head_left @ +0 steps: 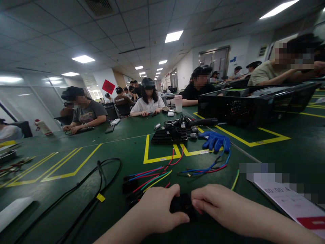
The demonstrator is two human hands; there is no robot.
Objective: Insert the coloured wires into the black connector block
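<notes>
While the L hand (pixel 158 206) was clamped on a small black part (pixel 182 203), thumb near side & index far side, the R hand (pixel 212 201) sat w/ fingers curled at the part's R edge; couldn't tell if it pinched anything. Part was low in view, btwn the two hands, over the green table (pixel 132 152). Just beyond the L hand lay multicoloured wires (pixel 152 180) w/ black connectors (pixel 129 186) at their L ends. Farther R, blue & red wires (pixel 215 168) lay nr a blue glove (pixel 215 140); by the R forearm, a yellow-green wire (pixel 236 179) showed. Past those: black finned parts (pixel 169 137), metal cylinders (pixel 157 126) and, to the R, a big black PC case (pixel 228 110). Far R, a phone (pixel 281 200) showed a timer, partly pixelated. On the L: a looped black cable (pixel 99 165) w/ a yellow tag (pixel 101 197). Across the table, a co-worker in a white shirt (pixel 149 103) sat L of a pink cup (pixel 178 104), both hands at the tabletop.
</notes>
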